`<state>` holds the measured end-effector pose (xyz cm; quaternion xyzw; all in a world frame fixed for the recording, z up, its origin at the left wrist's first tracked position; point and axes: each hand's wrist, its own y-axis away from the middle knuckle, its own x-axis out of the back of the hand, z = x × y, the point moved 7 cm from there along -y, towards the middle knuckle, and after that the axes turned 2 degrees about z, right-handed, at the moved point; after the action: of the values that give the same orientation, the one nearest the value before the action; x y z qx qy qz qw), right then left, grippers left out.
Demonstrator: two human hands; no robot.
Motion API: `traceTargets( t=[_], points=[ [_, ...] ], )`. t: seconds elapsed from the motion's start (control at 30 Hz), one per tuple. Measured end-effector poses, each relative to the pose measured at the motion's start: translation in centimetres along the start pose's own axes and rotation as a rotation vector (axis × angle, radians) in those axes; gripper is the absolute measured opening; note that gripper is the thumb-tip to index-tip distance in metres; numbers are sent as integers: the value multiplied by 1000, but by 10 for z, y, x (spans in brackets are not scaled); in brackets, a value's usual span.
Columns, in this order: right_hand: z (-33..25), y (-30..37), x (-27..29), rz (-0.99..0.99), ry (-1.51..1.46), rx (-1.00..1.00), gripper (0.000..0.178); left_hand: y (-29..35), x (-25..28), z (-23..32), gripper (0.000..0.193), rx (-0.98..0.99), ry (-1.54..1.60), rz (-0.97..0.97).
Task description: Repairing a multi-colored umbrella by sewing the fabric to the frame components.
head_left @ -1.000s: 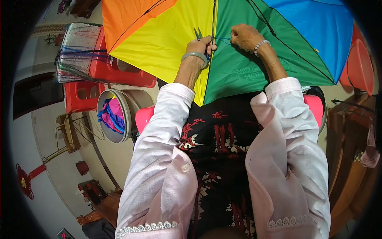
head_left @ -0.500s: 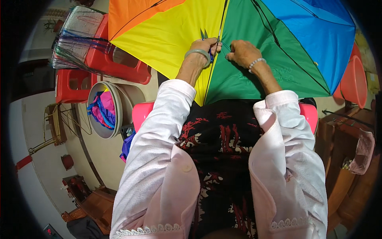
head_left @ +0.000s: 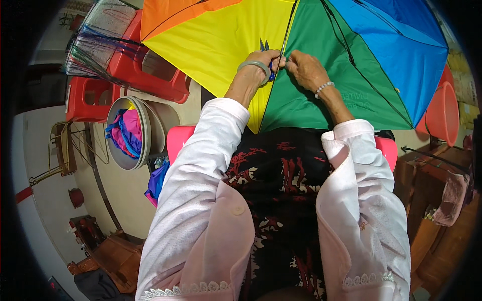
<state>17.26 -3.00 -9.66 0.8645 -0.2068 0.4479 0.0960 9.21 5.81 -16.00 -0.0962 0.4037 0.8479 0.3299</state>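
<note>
The left hand (head_left: pixel 272 56) is closed around a pair of small blue-handled metal scissors (head_left: pixel 263 46), their blades pointed away from the body and slightly parted. The right hand (head_left: pixel 307 69) is held just beside it, fingers curled and tips drawn together; anything pinched there is too small to make out. Both are placed over an umbrella canopy of orange, yellow, green and blue fabric (head_left: pixel 321 37), spread out in front of the person, its near edge at the lap, next to a thin dark metal rib (head_left: pixel 288 27). On the pale floor (head_left: pixel 128 200) to the left, red plastic stools (head_left: pixel 119 65) and a round beige bucket (head_left: pixel 145 138) filled with pink and blue cloth (head_left: pixel 131 128) are seen. To the right, a round red plastic basin (head_left: pixel 445 113) is set near brown wooden furniture (head_left: pixel 444 251). Faint lettering is printed low on the green panel, beside the right wrist.
</note>
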Motion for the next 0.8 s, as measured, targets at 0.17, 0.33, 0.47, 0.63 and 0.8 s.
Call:
traceTargets(
  t=[0.17, 0.33, 0.47, 0.63, 0.8],
  points=[
    [-6, -15, 17, 180, -107, 122, 18, -3, 0, 0, 17, -21, -114, -73],
    [16, -29, 3, 191, -25, 69, 15, -12, -4, -5, 17, -13, -77, -149],
    [2, -12, 3, 132, 1, 135, 14, -7, -5, -2, 20, -25, -61, -136],
    [-25, 2, 17, 212, 64, 348, 11, -2, -7, 4, 25, -72, -110, -140],
    [-6, -6, 7, 169, -362, 263, 14, 4, -9, 5, 25, -32, -128, -64]
  ],
)
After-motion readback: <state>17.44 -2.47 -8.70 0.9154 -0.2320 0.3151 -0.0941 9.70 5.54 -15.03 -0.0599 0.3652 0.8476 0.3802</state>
